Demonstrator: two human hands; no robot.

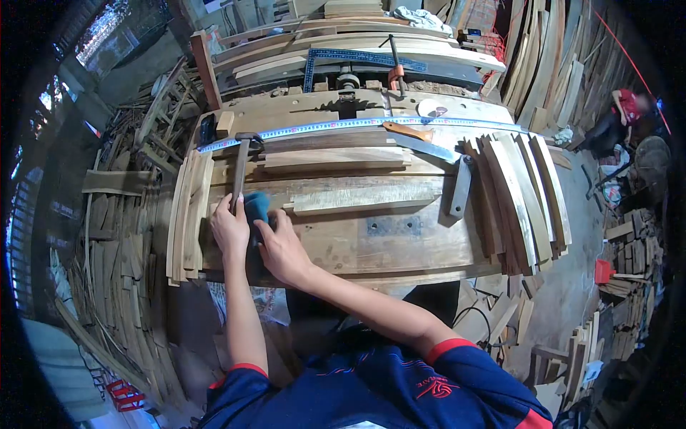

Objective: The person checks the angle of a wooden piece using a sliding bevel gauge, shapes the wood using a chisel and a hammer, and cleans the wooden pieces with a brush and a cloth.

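My left hand point(230, 232) is closed around the lower end of a hammer point(242, 168), whose dark head points away from me on the workbench. Bunched between my two hands is a teal-blue cloth point(256, 206). My right hand point(284, 252) has its fingers curled at the cloth's right edge; its palm side is hidden. Just beyond the right fingertips lies a pale wooden piece point(364, 200) with a narrow tenon at its left end. Two or more similar wooden pieces point(332, 159) lie behind it.
A tape measure point(314, 126) stretches across the workbench point(343, 254). Near it lie a handsaw point(421, 143) and a metal-bladed square point(461, 187). Wooden slats point(191, 214) stack at left, more boards point(514, 200) at right. A clamp point(396, 68) stands behind. Another person point(629, 111) is far right.
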